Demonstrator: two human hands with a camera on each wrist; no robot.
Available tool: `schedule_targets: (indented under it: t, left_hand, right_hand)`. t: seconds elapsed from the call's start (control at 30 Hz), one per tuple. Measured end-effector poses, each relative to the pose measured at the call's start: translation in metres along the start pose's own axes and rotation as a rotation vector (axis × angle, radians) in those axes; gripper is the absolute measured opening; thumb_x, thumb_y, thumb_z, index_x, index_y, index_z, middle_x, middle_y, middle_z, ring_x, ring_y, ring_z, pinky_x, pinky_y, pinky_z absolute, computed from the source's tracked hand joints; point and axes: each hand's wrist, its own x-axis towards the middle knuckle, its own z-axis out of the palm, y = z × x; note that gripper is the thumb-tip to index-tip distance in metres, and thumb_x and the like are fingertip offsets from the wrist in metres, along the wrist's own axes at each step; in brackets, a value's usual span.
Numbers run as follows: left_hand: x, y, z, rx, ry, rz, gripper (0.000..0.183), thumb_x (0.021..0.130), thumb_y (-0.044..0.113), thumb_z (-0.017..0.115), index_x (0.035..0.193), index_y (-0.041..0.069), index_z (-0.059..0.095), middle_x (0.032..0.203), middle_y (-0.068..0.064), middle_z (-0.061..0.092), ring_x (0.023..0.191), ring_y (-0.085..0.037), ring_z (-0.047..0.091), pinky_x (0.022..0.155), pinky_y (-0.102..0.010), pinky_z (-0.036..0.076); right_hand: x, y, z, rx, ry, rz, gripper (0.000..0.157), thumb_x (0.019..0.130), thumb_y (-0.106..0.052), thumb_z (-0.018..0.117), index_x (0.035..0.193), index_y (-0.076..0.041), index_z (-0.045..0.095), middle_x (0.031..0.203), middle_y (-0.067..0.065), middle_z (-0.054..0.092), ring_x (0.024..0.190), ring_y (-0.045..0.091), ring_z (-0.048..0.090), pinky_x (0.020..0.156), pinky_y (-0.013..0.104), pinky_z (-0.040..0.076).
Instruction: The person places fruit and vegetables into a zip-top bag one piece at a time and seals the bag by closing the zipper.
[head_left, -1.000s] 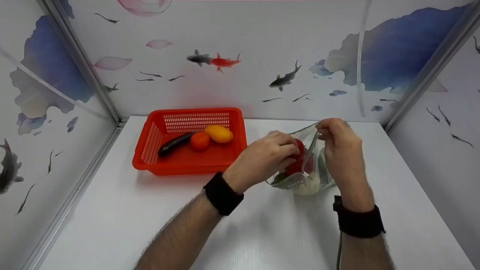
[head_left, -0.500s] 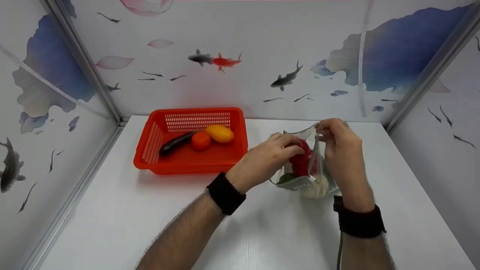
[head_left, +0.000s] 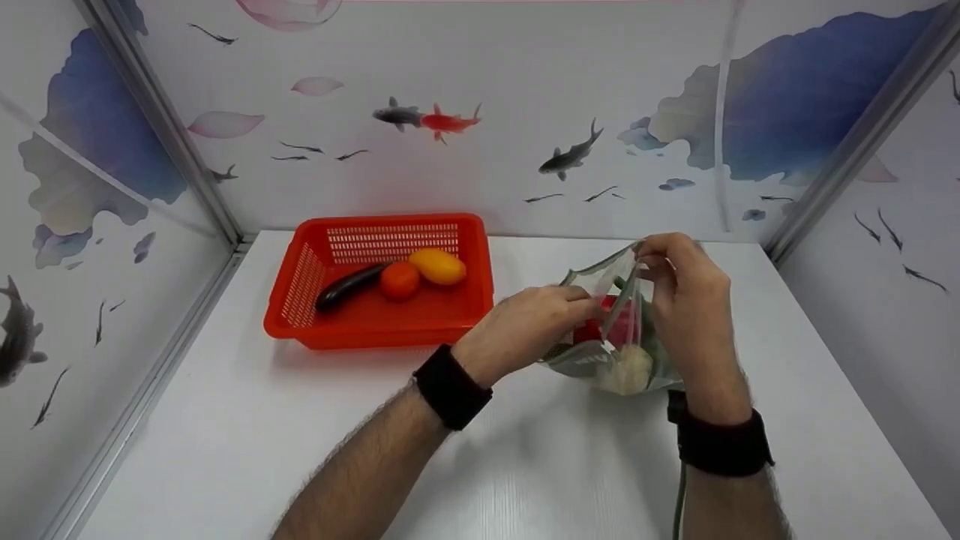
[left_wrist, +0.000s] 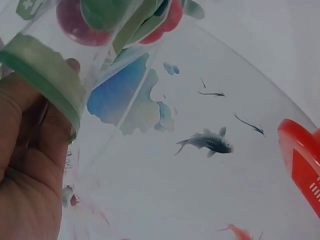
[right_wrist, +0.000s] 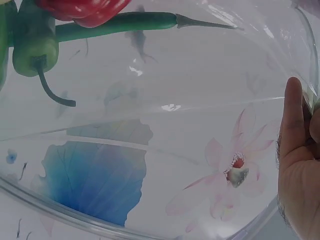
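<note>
My right hand [head_left: 691, 304] pinches the green rim [left_wrist: 37, 71] of the clear plastic bag [head_left: 583, 366], which sits on the counter [head_left: 540, 465] right of the red basket [head_left: 390, 337]. My left hand [head_left: 521, 330] is at the rim too, by the red bell pepper [head_left: 588, 331]; can't tell if it's gripping. I'd hold the rim high and nudge gently, sparing the cauliflower [head_left: 634, 370].

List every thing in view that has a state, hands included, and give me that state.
Clear bag: mouth open, vegetables inside
Right hand: pinching the bag's rim
Left hand: at the bag's mouth; grip unclear
Red pepper: inside the bag
Cauliflower: inside the bag
Red basket: upright, uncovered, holding three items
Eggplant: lying in the basket
Yellow fruit: lying in the basket
</note>
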Motion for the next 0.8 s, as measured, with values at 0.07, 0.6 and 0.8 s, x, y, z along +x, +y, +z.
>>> schedule_targets:
  t: [0.07,0.6,0.8]
  left_hand:
    - [-0.003,-0.005,-0.004,-0.045,0.056,-0.006,0.04,0.108,0.017,0.087,0.147,0.015,0.079,0.133,-0.006,0.085,0.116,-0.02,0.084,0.105,-0.03,0.071]
    - [-0.031,-0.065,-0.011,-0.044,0.091,-0.433,0.044,0.121,0.039,0.067,0.157,0.014,0.07,0.155,-0.01,0.075,0.139,-0.031,0.073,0.124,-0.045,0.063]
    - [-0.042,-0.086,-0.002,0.007,0.014,-0.57,0.053,0.122,0.039,0.064,0.167,0.011,0.062,0.17,-0.014,0.064,0.156,-0.037,0.062,0.133,-0.052,0.056]
  right_hand:
    - [0.001,-0.001,-0.001,0.0,0.001,0.004,0.021,0.112,0.02,0.057,0.121,0.007,0.071,0.115,0.023,0.077,0.109,0.014,0.073,0.099,-0.005,0.051]
    - [0.0,0.002,0.0,0.009,-0.004,-0.002,0.016,0.114,0.015,0.06,0.122,0.007,0.071,0.119,0.022,0.078,0.11,0.028,0.08,0.097,-0.004,0.052]
    - [-0.001,0.001,0.001,0.01,-0.011,-0.005,0.016,0.114,0.015,0.061,0.122,0.007,0.071,0.118,0.022,0.078,0.111,0.03,0.081,0.098,-0.004,0.052]
